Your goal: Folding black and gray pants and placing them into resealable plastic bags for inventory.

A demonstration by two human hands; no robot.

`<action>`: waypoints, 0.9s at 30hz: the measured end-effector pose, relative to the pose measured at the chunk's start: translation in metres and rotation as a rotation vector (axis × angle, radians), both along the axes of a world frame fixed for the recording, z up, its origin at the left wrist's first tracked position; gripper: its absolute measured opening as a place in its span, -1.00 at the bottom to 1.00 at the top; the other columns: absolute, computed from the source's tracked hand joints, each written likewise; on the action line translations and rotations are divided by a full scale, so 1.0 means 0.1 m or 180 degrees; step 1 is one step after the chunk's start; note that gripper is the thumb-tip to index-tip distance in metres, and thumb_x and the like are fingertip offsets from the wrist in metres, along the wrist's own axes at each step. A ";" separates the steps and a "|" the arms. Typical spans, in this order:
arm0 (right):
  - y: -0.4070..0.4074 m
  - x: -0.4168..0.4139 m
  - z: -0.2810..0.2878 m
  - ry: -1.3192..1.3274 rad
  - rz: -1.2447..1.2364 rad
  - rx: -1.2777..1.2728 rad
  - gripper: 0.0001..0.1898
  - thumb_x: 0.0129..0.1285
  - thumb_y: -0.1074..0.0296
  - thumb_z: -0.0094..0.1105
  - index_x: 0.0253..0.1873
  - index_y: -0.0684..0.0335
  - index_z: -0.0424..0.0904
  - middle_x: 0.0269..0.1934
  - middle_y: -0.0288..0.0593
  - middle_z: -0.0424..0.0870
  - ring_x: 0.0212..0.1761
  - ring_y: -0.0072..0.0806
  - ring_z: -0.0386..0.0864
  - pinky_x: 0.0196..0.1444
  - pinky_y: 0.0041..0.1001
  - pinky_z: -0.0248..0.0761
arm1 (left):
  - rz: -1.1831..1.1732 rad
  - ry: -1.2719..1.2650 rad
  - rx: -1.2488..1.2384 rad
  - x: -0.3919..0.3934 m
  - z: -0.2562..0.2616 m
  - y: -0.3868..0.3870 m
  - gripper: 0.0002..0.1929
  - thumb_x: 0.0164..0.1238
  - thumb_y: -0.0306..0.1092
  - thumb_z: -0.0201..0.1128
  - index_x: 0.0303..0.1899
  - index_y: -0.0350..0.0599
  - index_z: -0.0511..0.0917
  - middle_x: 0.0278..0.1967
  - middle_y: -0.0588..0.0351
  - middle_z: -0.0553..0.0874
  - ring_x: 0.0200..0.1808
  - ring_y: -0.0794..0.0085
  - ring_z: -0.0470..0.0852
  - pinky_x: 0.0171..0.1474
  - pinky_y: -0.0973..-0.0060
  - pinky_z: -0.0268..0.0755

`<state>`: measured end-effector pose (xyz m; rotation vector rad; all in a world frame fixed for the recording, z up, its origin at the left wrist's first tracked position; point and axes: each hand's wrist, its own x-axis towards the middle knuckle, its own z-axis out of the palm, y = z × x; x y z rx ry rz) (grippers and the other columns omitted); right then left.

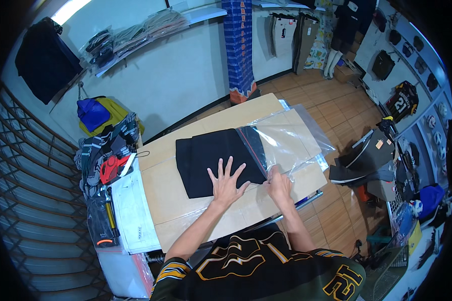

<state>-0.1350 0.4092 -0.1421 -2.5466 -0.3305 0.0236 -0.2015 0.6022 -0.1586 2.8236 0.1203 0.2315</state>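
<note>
A folded black garment (207, 161) lies on a sheet of cardboard (165, 214). Its right end is inside a clear plastic bag (286, 131) whose mouth has a red strip. Over the part of the garment outside the bag, my left hand (226, 186) rests flat with its fingers spread. My right hand (278, 184) pinches the near corner of the bag's mouth at the garment's edge; the fingertips are partly hidden by the hand. A piece of cardboard shows through or beside the bag's far part.
Left of the cardboard are a red tape dispenser (115, 168), patterned socks (98, 150), a white package (132, 207) and more plastic bags (122, 274). A wall shelf (207, 14) and a patterned pillar (240, 49) stand beyond. Garments (365, 161) hang at the right.
</note>
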 end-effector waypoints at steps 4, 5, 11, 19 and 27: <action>0.05 -0.04 -0.08 -0.0097 0.0051 0.0118 -0.68 0.07 0.40 0.41 -0.10 0.21 0.49 -0.44 0.09 0.70 -0.31 0.17 0.70 -0.22 0.03 0.53 | 0.0113 -0.0113 -0.0113 0.07 -0.02 -0.18 -0.26 0.30 0.23 0.31 0.49 0.38 0.37 0.61 -0.10 0.09 0.63 -0.25 -0.11 0.41 -0.61 -0.34; 0.07 -0.05 -0.10 -0.0101 0.0044 0.0118 -0.68 0.07 0.40 0.41 -0.10 0.21 0.49 -0.44 0.09 0.70 -0.31 0.17 0.70 -0.22 0.03 0.53 | 0.0140 -0.0190 -0.0131 0.08 -0.02 -0.21 -0.26 0.29 0.25 0.31 0.49 0.36 0.37 0.61 -0.12 0.09 0.62 -0.28 -0.09 0.40 -0.63 -0.31; 0.08 -0.12 -0.03 -0.0145 -0.0181 0.0508 -0.75 0.10 0.37 0.40 -0.16 0.27 0.57 -0.43 0.08 0.73 -0.33 0.11 0.72 -0.23 -0.02 0.55 | -0.0273 -0.0187 -0.1411 0.00 0.07 0.17 -0.24 0.24 -0.01 0.38 0.47 0.04 0.37 0.53 -0.21 0.25 0.60 -0.17 0.05 0.53 -0.29 -0.18; 0.12 -0.12 -0.08 0.0153 -0.0417 0.1289 -0.87 0.17 0.36 0.34 -0.31 0.30 0.73 -0.57 -0.06 0.69 -0.53 -0.18 0.68 -0.40 -0.25 0.49 | 0.1340 -0.0791 -0.0990 -0.36 -0.10 0.79 -0.23 0.17 0.03 0.51 0.38 -0.07 0.47 0.49 -0.45 0.18 0.52 -0.32 0.12 0.52 -0.16 -0.03; 0.12 -0.06 -0.37 0.0254 -0.0362 0.2280 -0.87 0.21 0.41 0.37 -0.34 0.37 0.71 -0.69 -0.28 0.55 -0.64 -0.66 0.41 -0.54 -0.47 0.28 | 0.1348 -0.0870 -0.1090 -0.22 -0.16 0.35 -0.26 0.15 -0.02 0.54 0.33 -0.16 0.52 0.50 -0.42 0.17 0.52 -0.26 0.13 0.54 -0.07 0.04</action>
